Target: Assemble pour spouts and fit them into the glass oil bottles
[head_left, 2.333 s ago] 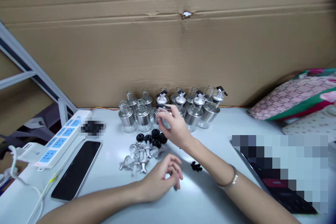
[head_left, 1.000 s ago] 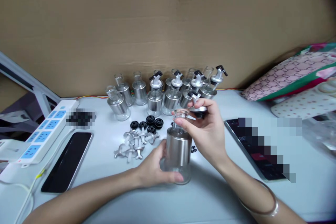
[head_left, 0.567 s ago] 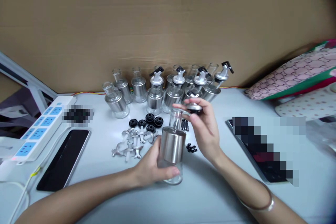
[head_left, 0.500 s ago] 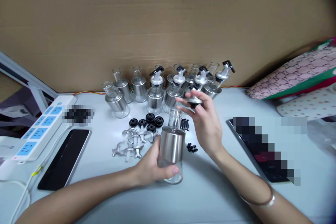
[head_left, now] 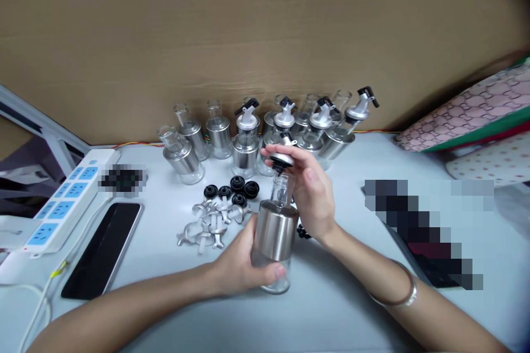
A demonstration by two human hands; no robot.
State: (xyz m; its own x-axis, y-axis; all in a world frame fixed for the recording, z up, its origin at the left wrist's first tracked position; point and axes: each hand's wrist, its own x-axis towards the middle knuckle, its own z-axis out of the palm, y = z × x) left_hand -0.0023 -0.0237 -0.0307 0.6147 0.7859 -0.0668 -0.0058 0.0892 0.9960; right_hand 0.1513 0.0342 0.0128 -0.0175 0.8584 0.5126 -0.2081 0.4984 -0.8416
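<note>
At the near middle of the table (head_left: 232, 320), the left hand (head_left: 244, 266) grips a glass bottle (head_left: 276, 231) by its lower body, while the right hand (head_left: 312, 190) holds a pourer stopper (head_left: 282, 159) just over the bottle's mouth; whether these two touch, I cannot tell. The step in hand seems to be fitting the stopper, so the next move calls for aligning it and pressing straight down.

"where could a hand pass?"
"over the bare table (head_left: 265, 325) in front of the held bottle (head_left: 276, 231), between left forearm (head_left: 141, 303) and right forearm (head_left: 360, 259)."
"behind it?"
"blocked by standing bottles (head_left: 244, 151), with cardboard (head_left: 265, 38) beyond."
"left?"
"metal spouts (head_left: 217, 224) and black stoppers (head_left: 237, 183) crowd it."
"right?"
"a gap lies between the right hand (head_left: 312, 193) and the dark device (head_left: 430, 251); the right forearm bars its near side."
</note>
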